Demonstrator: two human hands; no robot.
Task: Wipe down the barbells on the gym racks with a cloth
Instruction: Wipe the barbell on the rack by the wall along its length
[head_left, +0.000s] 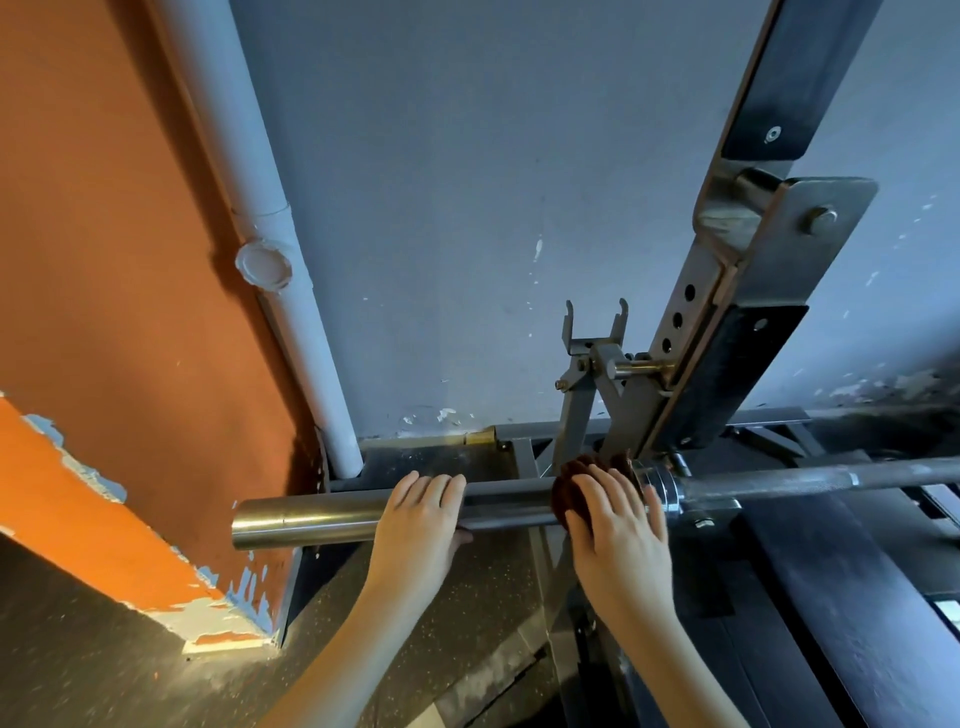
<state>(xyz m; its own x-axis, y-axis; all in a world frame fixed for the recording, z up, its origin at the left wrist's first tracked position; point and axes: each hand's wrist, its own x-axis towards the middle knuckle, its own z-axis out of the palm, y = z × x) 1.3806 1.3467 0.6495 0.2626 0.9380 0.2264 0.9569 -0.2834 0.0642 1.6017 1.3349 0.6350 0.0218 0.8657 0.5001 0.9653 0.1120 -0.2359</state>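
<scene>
Barbell (311, 514) x1, horizontal at base of rack upright (727, 322), sleeve end pointing left twd orange wall (104, 260). Your 2 hands are both on the sleeve. Left hand (421, 519) grips it mid-sleeve, fingers over top, thumb under. Right hand (618, 525) curls over 1 dark brown cloth (569, 488), holding it round the sleeve just beside the chrome collar (660, 491). Hands near each other, not touching. Knurled shaft runs off to the right. Upright x1 shows 3 holes. White pipe (270, 208) x1 in corner btwn orange and grey walls.
</scene>
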